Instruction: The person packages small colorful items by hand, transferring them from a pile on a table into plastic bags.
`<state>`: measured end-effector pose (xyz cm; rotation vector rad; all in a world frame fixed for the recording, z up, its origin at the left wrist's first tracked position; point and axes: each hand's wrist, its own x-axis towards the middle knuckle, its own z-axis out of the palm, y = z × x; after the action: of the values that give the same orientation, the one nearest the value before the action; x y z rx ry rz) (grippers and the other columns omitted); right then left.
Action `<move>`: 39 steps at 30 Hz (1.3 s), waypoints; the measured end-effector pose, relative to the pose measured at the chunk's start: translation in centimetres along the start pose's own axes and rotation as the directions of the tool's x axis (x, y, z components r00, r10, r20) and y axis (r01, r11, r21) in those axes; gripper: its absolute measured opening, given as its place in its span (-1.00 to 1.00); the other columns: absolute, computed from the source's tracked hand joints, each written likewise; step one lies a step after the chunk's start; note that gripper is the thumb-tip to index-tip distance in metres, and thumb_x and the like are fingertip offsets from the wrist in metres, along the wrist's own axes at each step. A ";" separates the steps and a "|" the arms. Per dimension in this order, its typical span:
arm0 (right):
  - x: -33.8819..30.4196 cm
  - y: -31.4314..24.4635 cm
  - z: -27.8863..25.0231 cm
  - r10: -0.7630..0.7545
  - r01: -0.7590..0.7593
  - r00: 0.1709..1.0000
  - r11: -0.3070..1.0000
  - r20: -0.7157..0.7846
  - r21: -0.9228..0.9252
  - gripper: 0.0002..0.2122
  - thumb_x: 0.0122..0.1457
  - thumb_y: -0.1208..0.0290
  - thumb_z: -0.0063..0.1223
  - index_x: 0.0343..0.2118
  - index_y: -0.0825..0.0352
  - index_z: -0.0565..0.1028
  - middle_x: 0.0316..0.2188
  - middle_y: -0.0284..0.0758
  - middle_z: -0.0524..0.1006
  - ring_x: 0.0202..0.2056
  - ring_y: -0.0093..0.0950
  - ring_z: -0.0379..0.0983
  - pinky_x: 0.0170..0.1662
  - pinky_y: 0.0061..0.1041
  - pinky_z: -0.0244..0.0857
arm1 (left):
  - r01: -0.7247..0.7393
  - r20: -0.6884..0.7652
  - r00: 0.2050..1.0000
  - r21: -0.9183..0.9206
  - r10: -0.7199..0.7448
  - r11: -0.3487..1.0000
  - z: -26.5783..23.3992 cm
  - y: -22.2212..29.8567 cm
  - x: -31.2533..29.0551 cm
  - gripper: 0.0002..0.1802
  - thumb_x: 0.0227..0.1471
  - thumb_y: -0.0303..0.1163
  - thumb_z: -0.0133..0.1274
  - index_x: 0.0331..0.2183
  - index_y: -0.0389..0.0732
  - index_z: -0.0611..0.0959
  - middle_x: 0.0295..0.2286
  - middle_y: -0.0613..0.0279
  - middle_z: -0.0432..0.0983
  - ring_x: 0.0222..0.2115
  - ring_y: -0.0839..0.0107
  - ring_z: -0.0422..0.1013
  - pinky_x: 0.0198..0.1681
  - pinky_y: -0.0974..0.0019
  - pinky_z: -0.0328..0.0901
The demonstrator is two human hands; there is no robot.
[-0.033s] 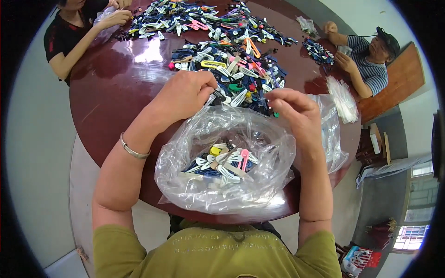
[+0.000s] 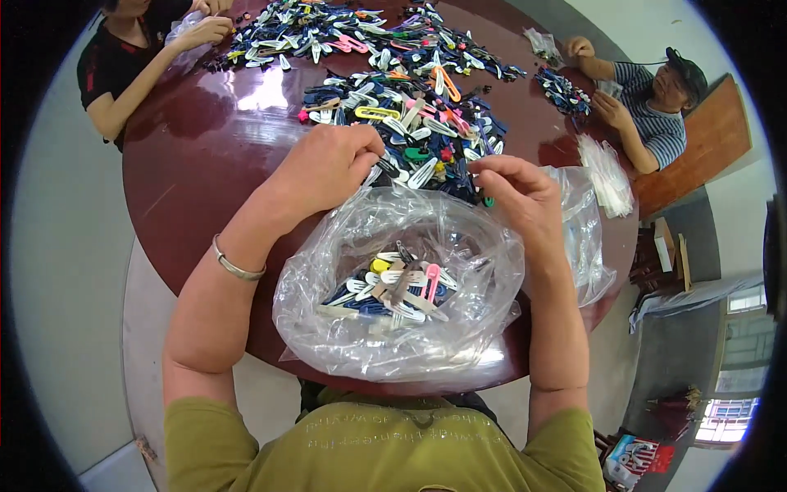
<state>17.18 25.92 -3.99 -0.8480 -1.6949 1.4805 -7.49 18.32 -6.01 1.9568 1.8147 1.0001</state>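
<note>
My left hand is at the near edge of a large pile of snap hair clips, its thumb and forefinger pinched on a dark hair clip. Across from it, my right hand has its thumb and forefinger brought close together over the pile; whatever is between them is too small to make out. Below both hands a clear plastic bag stands with its mouth wide, its rim rolled outward. Inside it lie white, navy and beige hair clips, with a pink clip and a yellow one among them.
The round dark-red table carries more clips at the back. Another clear bag and a stack of small clear bags lie on the right. One person works at the far left, another at the far right, beside a smaller clip pile.
My right hand has shifted slightly left. Inside the bag, a dark blurred clip shows over the middle of the heap. My left hand stays nearly in place.
</note>
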 end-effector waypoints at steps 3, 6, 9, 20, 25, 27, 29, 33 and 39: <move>1.5 3.4 -1.2 -0.021 0.024 0.999 0.990 0.028 -0.140 -0.85 0.02 0.57 0.16 -0.30 0.37 0.56 -0.32 -0.37 0.53 -0.31 -0.68 0.38 -0.25 -0.72 0.25 | -0.022 -0.005 1.000 -0.031 0.022 0.999 0.2 0.2 0.2 -0.85 -0.06 -0.45 -0.05 -0.41 -0.23 0.60 -0.52 0.02 0.53 -0.46 0.10 0.48 -0.36 0.15 0.35; 2.2 4.0 -0.6 -0.382 0.423 0.906 0.814 0.184 -0.398 -0.81 0.01 0.57 0.17 -0.26 0.30 0.57 -0.32 -0.40 0.47 -0.32 -0.67 0.35 -0.30 -0.69 0.24 | -0.038 -0.013 0.999 -0.063 0.037 0.997 0.4 0.2 0.1 -0.85 -0.07 -0.45 -0.04 -0.41 -0.25 0.59 -0.53 0.01 0.53 -0.47 0.10 0.48 -0.36 0.15 0.35; 1.4 3.4 0.6 -0.307 0.397 0.917 0.757 0.254 -0.518 -0.78 -0.02 0.55 0.19 -0.25 0.22 0.58 -0.35 -0.40 0.40 -0.34 -0.62 0.34 -0.32 -0.65 0.22 | -0.062 -0.009 0.998 -0.096 0.061 0.993 0.3 0.1 -0.2 -0.86 -0.08 -0.46 -0.04 -0.42 -0.26 0.59 -0.53 0.01 0.52 -0.47 0.10 0.47 -0.35 0.15 0.34; 4.2 0.9 2.9 -0.346 0.629 0.774 0.320 0.530 -0.709 -0.76 -0.13 0.51 0.25 -0.32 0.25 0.56 -0.47 -0.33 0.41 -0.43 -0.41 0.40 -0.38 -0.51 0.29 | -0.185 -0.108 0.978 -0.025 0.181 0.982 0.0 -1.1 0.2 -0.83 -0.07 -0.44 -0.06 -0.39 -0.27 0.58 -0.53 -0.03 0.51 -0.48 0.07 0.47 -0.39 0.14 0.33; 4.5 2.1 1.5 -0.346 0.512 0.856 0.676 0.385 -0.530 -0.89 -0.12 0.55 0.24 -0.49 0.32 0.54 -0.54 -0.43 0.44 -0.52 -0.63 0.32 -0.49 -0.62 0.19 | -0.132 -0.003 0.991 -0.047 0.132 0.990 0.6 -0.7 0.2 -0.80 -0.06 -0.43 -0.10 -0.39 -0.23 0.60 -0.48 -0.06 0.52 -0.37 0.02 0.46 -0.26 0.05 0.34; 4.3 2.7 1.1 -0.403 0.537 0.841 0.697 0.361 -0.475 -0.91 -0.10 0.57 0.23 -0.50 0.34 0.53 -0.54 -0.47 0.44 -0.52 -0.70 0.30 -0.49 -0.67 0.17 | -0.117 0.006 0.993 -0.018 0.117 0.993 0.3 -0.1 -0.2 -0.81 -0.06 -0.42 -0.08 -0.38 -0.22 0.60 -0.48 -0.06 0.53 -0.39 0.01 0.46 -0.27 0.04 0.33; 3.7 2.8 0.6 -0.104 0.186 0.974 0.877 0.203 -0.443 -0.93 -0.05 0.57 0.21 -0.50 0.35 0.52 -0.53 -0.51 0.45 -0.52 -0.76 0.29 -0.47 -0.72 0.17 | -0.143 -0.005 0.990 0.012 0.143 0.990 0.6 -0.4 -0.2 -0.82 -0.05 -0.40 -0.06 -0.39 -0.19 0.60 -0.49 -0.02 0.53 -0.41 0.02 0.47 -0.28 0.06 0.34; 3.4 2.4 0.7 -0.174 0.235 0.963 0.914 0.203 -0.331 -0.95 0.00 0.62 0.13 -0.48 0.36 0.48 -0.55 -0.54 0.42 -0.50 -0.78 0.28 -0.45 -0.76 0.17 | -0.139 0.013 0.990 0.022 0.139 0.990 0.7 -0.7 -0.1 -0.83 -0.05 -0.40 -0.05 -0.39 -0.18 0.60 -0.50 0.02 0.54 -0.42 0.04 0.47 -0.29 0.08 0.34; 2.3 -1.2 1.1 -0.132 0.151 0.980 0.981 0.151 -0.125 -0.93 0.02 0.60 0.13 -0.45 0.37 0.47 -0.51 -0.53 0.43 -0.47 -0.76 0.29 -0.39 -0.76 0.16 | -0.157 0.033 0.987 0.017 0.157 0.987 0.6 -0.9 0.2 -0.86 -0.09 -0.42 -0.02 -0.44 -0.21 0.59 -0.53 0.06 0.54 -0.46 0.11 0.48 -0.33 0.12 0.35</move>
<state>15.01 27.11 -2.65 -0.6891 -1.9378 1.3688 -7.73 18.77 -6.98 2.1423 1.6808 0.9955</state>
